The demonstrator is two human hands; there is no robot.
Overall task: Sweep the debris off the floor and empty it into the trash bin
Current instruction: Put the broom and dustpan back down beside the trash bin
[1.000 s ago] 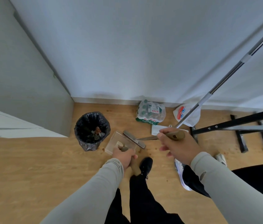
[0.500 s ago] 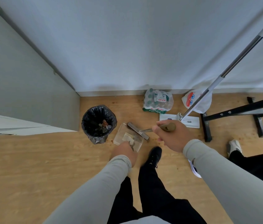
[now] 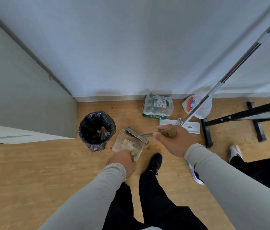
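Debris scooped, not dumped yet
left hand (image 3: 122, 161) grips loaded dustpan (image 3: 127, 144) beside trash bin (image 3: 97, 130), right hand (image 3: 172, 140) grips brush (image 3: 136, 135)

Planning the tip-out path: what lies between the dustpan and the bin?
In the head view, only a narrow strip of bare wood floor separates the dustpan from the bin; a few crumbs lie there.
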